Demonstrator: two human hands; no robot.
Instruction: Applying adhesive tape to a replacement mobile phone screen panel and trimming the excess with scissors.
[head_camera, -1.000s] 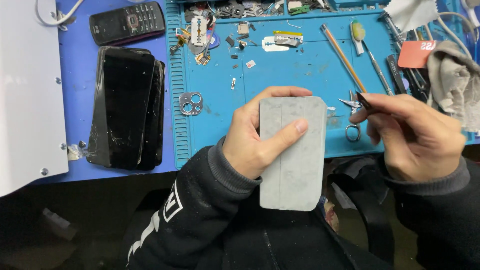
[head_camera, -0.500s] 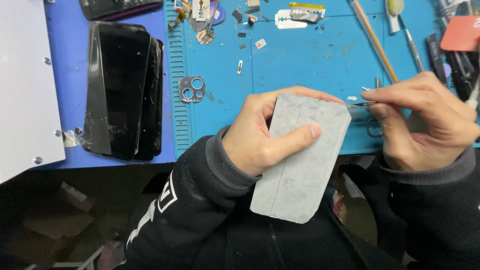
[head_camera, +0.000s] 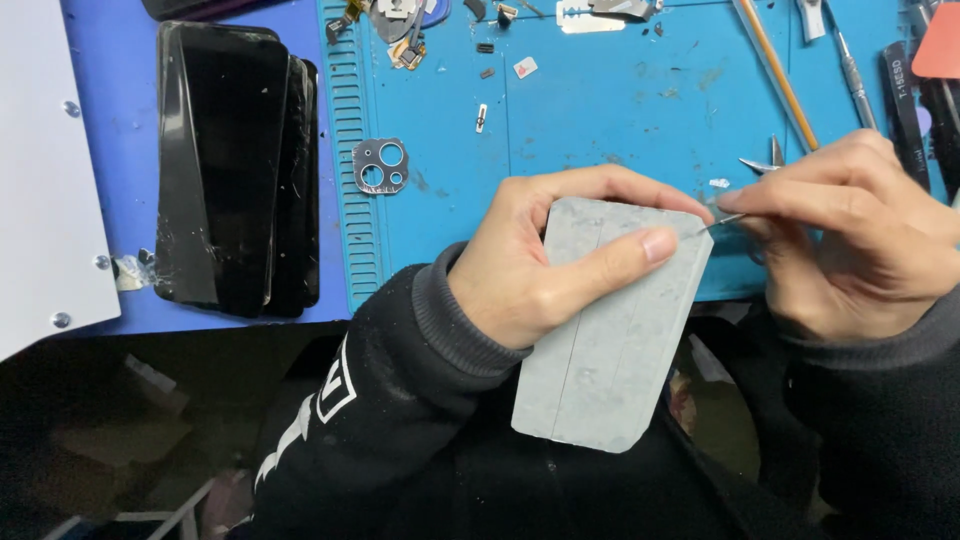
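My left hand (head_camera: 530, 280) wraps closed around a grey block (head_camera: 605, 330) over the blue mat's (head_camera: 600, 130) near edge. My right hand (head_camera: 850, 235) pinches tweezers (head_camera: 722, 221), tip touching the block's top corner. Black phones (head_camera: 235, 165) stacked left.

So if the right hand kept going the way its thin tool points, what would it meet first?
Probably the top right corner of the grey slab held by the left hand; the right hand has its tool tip almost there, though depth is unclear.
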